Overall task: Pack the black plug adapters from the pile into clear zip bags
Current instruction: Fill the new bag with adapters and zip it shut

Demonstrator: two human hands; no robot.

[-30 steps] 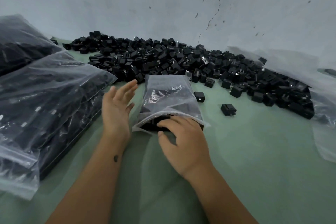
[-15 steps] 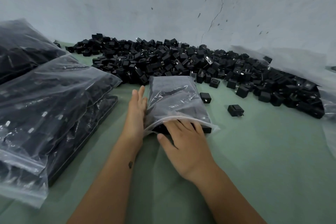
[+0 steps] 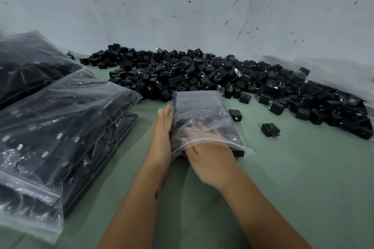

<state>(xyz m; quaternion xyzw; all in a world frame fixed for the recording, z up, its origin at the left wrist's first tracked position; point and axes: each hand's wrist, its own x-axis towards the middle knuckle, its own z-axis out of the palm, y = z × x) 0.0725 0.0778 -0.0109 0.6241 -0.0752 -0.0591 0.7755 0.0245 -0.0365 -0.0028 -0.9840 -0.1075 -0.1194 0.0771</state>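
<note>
The clear zip bag (image 3: 204, 115) lies flat on the green bench (image 3: 283, 178), just at 6 o'clock of the pile of black plug adapters (image 3: 212, 75). Its long axis runs 12 to 6 o'clock, with the open mouth toward 6. The right hand (image 3: 210, 153) reaches into that mouth, fingers straight atop the adapters inside. The left hand (image 3: 163, 135), fingers straight together, presses the bag's 9 o'clock side.
</note>
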